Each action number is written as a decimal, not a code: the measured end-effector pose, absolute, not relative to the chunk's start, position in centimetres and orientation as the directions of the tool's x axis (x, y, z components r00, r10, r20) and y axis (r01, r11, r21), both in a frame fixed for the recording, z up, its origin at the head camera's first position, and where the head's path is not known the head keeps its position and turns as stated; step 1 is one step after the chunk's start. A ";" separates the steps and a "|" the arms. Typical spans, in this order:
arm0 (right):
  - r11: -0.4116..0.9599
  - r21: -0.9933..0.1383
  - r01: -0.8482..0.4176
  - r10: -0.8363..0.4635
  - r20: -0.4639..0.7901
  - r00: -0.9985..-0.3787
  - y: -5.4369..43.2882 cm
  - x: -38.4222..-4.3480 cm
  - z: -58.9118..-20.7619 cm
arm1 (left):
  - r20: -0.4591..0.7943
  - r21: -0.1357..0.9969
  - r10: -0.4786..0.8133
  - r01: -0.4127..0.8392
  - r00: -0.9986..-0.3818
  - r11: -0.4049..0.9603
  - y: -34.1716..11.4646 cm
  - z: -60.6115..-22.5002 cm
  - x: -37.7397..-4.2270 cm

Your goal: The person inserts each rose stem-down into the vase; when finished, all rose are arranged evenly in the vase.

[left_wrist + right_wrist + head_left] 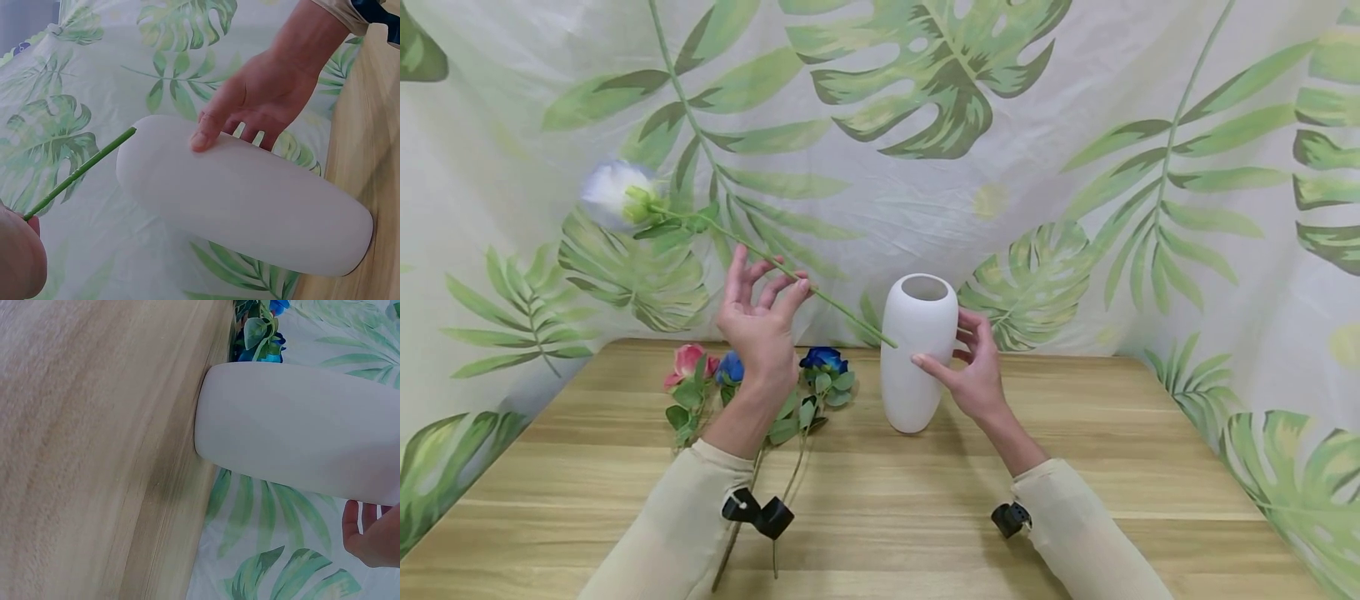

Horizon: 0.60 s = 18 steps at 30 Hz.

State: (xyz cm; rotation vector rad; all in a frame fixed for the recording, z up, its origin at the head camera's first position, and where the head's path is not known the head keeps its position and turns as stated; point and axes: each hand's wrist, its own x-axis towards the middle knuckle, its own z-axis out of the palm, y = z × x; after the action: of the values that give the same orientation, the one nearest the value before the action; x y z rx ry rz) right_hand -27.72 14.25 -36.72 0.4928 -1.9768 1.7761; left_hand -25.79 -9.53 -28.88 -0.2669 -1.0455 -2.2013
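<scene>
we look past 2 pale sleeves (666,525) across a wooden table (910,533) as the left hand (760,333) pinches the green stem (846,312) of a white flower (616,193), bloom raised, stem tip near a white vase (917,383). the right hand (977,371) grips the vase, which stands on the table; we see 1 pink flower (687,365) and 2 blue flowers (824,359) lying left of it, before a leaf-print cloth (895,225).

A smooth white rounded vase (917,375) stands upright; a green-stemmed white flower (617,196), perhaps violet-tinged from here, slants beside it, bloom uppermost.
</scene>
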 end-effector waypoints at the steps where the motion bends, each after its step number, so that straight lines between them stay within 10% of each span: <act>1: 0.114 -0.838 -0.533 0.025 0.539 -0.842 14.2 -27.7 -36.7 | 0.452 0.604 -0.494 0.663 -0.742 -0.442 -9.5 -28.8 -25.8; 18: 0.123 -0.835 -0.536 0.028 0.543 -0.839 14.3 -27.7 -36.8 | 0.502 0.524 -0.588 0.764 -0.634 -0.377 -8.6 -27.6 -26.5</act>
State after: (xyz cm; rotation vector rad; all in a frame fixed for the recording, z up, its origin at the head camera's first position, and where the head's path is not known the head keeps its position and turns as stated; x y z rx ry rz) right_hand -27.68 14.27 -36.80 0.4897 -1.9791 1.7636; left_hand -26.50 -8.56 -27.61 -0.2938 -0.9490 -2.0673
